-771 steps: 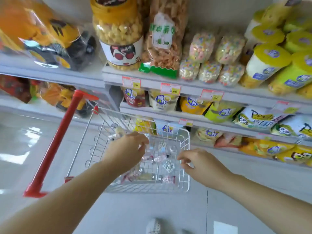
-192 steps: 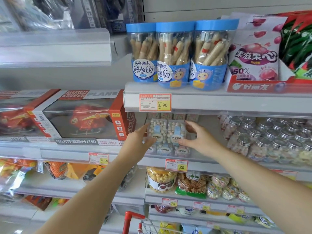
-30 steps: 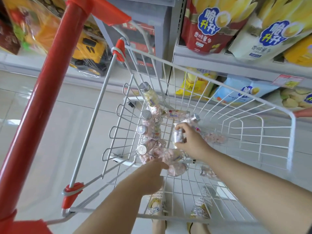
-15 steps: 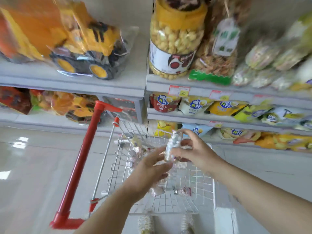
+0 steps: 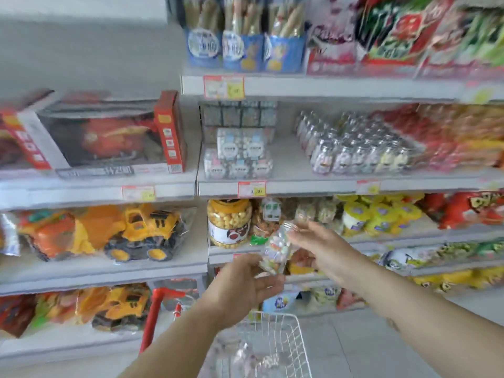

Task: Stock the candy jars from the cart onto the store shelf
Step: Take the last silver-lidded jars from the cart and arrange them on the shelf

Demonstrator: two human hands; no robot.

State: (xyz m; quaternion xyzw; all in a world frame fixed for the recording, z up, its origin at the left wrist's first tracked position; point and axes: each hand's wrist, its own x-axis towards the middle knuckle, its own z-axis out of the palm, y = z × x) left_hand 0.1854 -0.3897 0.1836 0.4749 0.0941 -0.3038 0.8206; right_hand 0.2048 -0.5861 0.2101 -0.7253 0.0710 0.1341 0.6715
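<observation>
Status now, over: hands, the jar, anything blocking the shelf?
One candy jar gripped by left hand and right hand, above cart. Higher up, shelved jars on shelf. Nothing between.

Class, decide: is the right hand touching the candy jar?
Touching. In the head view, the right hand pinches the candy jar near its cap; no gap shows.

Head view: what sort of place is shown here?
Most likely a small retail shop aisle: price tags line the shelf edges, packaged snacks and a boxed toy fill the shelves, and a candy jar is held near a wire shopping cart.
</observation>
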